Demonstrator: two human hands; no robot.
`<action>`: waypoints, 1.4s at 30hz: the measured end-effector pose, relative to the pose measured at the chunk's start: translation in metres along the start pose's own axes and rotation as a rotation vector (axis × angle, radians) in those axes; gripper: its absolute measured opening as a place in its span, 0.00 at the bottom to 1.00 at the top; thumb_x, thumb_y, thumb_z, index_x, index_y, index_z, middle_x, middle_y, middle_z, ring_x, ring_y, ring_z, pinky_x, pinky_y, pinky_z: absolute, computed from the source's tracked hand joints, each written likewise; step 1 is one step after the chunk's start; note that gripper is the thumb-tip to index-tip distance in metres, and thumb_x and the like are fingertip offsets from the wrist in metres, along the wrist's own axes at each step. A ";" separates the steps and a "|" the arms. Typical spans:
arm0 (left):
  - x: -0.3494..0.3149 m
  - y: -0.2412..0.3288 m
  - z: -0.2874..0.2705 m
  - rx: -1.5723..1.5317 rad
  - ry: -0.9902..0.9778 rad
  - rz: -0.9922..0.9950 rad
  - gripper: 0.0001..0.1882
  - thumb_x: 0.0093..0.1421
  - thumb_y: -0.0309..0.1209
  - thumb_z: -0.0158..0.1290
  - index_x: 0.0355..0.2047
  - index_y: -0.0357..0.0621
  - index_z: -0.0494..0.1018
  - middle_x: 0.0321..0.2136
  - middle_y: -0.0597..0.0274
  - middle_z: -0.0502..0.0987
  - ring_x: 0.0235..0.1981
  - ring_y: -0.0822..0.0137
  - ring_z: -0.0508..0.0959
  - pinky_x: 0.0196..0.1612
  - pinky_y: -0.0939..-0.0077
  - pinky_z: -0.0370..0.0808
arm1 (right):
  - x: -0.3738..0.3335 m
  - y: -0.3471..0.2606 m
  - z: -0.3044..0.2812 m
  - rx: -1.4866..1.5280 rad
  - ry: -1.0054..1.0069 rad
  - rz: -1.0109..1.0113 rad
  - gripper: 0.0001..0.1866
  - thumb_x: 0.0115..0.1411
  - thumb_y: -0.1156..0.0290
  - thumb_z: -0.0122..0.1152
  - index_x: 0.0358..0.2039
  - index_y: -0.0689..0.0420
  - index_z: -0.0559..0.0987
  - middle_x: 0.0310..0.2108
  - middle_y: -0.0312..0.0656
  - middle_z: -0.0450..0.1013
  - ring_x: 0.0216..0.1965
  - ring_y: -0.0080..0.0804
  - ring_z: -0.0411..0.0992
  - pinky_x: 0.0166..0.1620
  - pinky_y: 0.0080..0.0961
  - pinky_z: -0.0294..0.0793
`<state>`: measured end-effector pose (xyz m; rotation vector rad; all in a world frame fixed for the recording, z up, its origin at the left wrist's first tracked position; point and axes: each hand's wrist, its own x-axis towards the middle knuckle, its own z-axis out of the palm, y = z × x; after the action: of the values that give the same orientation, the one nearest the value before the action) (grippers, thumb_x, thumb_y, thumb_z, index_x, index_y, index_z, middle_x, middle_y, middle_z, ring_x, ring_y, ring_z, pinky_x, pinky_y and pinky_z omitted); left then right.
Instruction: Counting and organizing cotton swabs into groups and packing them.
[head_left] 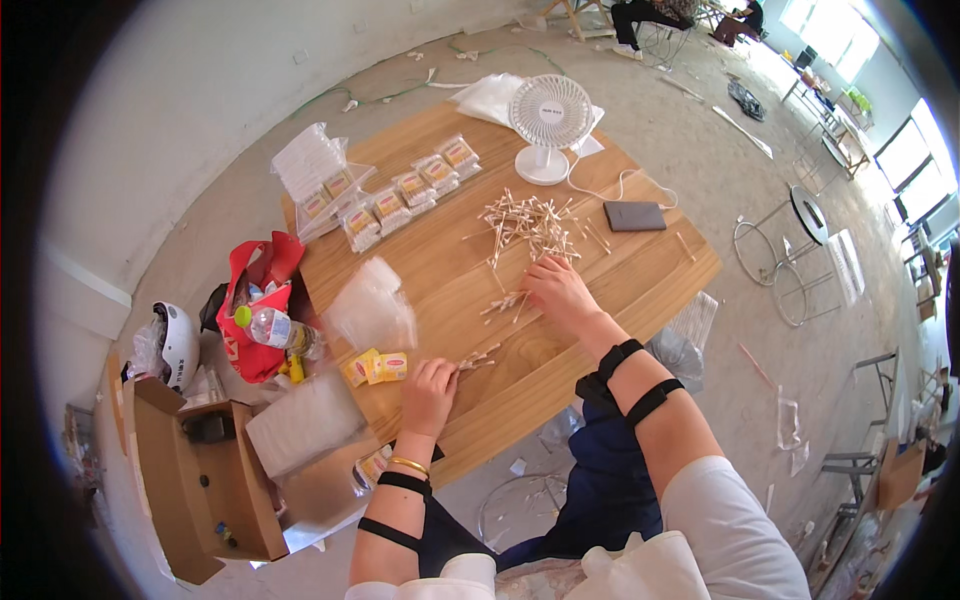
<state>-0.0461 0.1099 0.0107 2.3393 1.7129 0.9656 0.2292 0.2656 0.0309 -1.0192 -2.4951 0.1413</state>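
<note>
On the wooden table (455, 290) lies a loose heap of cotton swabs (530, 225). My right hand (560, 292) rests at the heap's near edge, its fingers bent down among a few swabs; whether it pinches any is hidden. Close to the table's near left side, my left hand (431, 392) is closed around a small bunch of cotton swabs (480, 357), whose ends stick out to the right. Just left of that hand lie small yellow-and-white cards (386, 367). Beyond them is a stack of clear plastic bags (372, 308).
Packed swab bags (412, 190) stand in a row at the far left. A white fan (550, 115) and a dark power bank (634, 216) sit at the back, joined by a cable. A red bag (255, 310), a bottle (280, 329) and an open cardboard box (200, 480) are left.
</note>
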 end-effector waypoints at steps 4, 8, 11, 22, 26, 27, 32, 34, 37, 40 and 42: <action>-0.015 0.018 0.000 -0.062 -0.036 0.016 0.06 0.54 0.24 0.62 0.32 0.44 0.78 0.34 0.63 0.80 0.38 0.59 0.79 0.43 0.63 0.76 | 0.001 -0.002 0.011 0.003 0.044 -0.026 0.11 0.49 0.71 0.67 0.36 0.51 0.80 0.40 0.34 0.75 0.52 0.35 0.70 0.62 0.37 0.65; -0.035 0.026 0.001 0.004 -0.076 -0.089 0.21 0.53 0.29 0.64 0.49 0.44 0.74 0.45 0.57 0.77 0.51 0.53 0.75 0.58 0.52 0.69 | 0.010 -0.040 0.023 0.020 -0.014 -0.045 0.11 0.48 0.70 0.68 0.35 0.50 0.80 0.40 0.33 0.75 0.53 0.34 0.70 0.63 0.37 0.64; -0.032 0.039 -0.001 0.051 -0.032 -0.166 0.36 0.53 0.31 0.64 0.62 0.44 0.64 0.58 0.51 0.70 0.62 0.48 0.67 0.67 0.44 0.60 | 0.006 -0.058 0.030 0.096 -0.010 -0.085 0.12 0.48 0.69 0.68 0.34 0.50 0.80 0.40 0.33 0.75 0.53 0.35 0.70 0.63 0.37 0.63; -0.033 0.024 0.020 0.143 -0.242 -0.166 0.41 0.60 0.35 0.52 0.72 0.41 0.51 0.72 0.55 0.56 0.75 0.54 0.53 0.74 0.37 0.42 | -0.010 -0.102 0.039 0.162 -0.010 -0.132 0.14 0.48 0.69 0.68 0.38 0.51 0.82 0.39 0.35 0.73 0.51 0.36 0.70 0.59 0.37 0.67; -0.028 0.031 0.023 0.209 -0.240 -0.169 0.40 0.62 0.36 0.48 0.73 0.40 0.51 0.72 0.54 0.55 0.75 0.55 0.52 0.75 0.40 0.38 | -0.025 -0.069 0.033 0.101 0.015 -0.152 0.12 0.48 0.71 0.65 0.36 0.49 0.82 0.39 0.34 0.73 0.49 0.36 0.71 0.57 0.35 0.69; -0.028 0.032 0.023 0.191 -0.247 -0.176 0.39 0.63 0.36 0.47 0.73 0.40 0.50 0.73 0.53 0.55 0.75 0.55 0.51 0.75 0.42 0.36 | -0.027 -0.060 0.031 0.103 0.015 -0.151 0.12 0.48 0.71 0.65 0.36 0.49 0.82 0.39 0.34 0.73 0.49 0.36 0.71 0.57 0.35 0.69; -0.027 0.034 0.017 0.173 -0.233 -0.180 0.39 0.62 0.35 0.48 0.73 0.39 0.51 0.72 0.52 0.56 0.75 0.54 0.51 0.76 0.45 0.37 | -0.024 -0.026 0.017 -0.016 0.099 0.009 0.09 0.48 0.72 0.64 0.33 0.50 0.80 0.39 0.34 0.73 0.48 0.36 0.71 0.58 0.35 0.69; -0.024 0.037 0.017 0.165 -0.231 -0.176 0.39 0.62 0.35 0.48 0.72 0.39 0.52 0.72 0.52 0.56 0.75 0.54 0.52 0.76 0.47 0.39 | -0.022 -0.015 0.014 -0.042 0.071 0.062 0.12 0.49 0.73 0.65 0.37 0.50 0.81 0.42 0.36 0.74 0.51 0.37 0.70 0.59 0.37 0.68; -0.028 0.034 0.016 0.083 -0.198 -0.197 0.39 0.61 0.35 0.51 0.72 0.39 0.53 0.70 0.51 0.59 0.73 0.52 0.55 0.75 0.47 0.46 | -0.015 -0.027 0.004 -0.008 0.156 0.122 0.16 0.50 0.74 0.65 0.41 0.50 0.81 0.46 0.37 0.73 0.54 0.39 0.68 0.61 0.39 0.66; -0.031 0.032 0.012 -0.010 -0.116 -0.185 0.39 0.59 0.32 0.54 0.70 0.38 0.56 0.66 0.47 0.64 0.70 0.48 0.60 0.74 0.49 0.52 | -0.017 -0.051 0.001 0.039 0.143 0.117 0.18 0.51 0.74 0.65 0.44 0.50 0.81 0.49 0.37 0.72 0.56 0.41 0.66 0.61 0.40 0.65; -0.029 0.033 0.014 -0.082 -0.076 -0.184 0.38 0.57 0.29 0.57 0.67 0.38 0.59 0.62 0.45 0.67 0.67 0.46 0.65 0.73 0.47 0.56 | -0.028 -0.062 0.002 0.251 -0.052 0.135 0.17 0.51 0.73 0.66 0.43 0.50 0.81 0.48 0.37 0.72 0.56 0.41 0.67 0.61 0.40 0.65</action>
<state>-0.0162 0.0755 0.0011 2.0970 1.7853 0.8859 0.2060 0.2013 0.0346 -1.0863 -2.3773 0.5148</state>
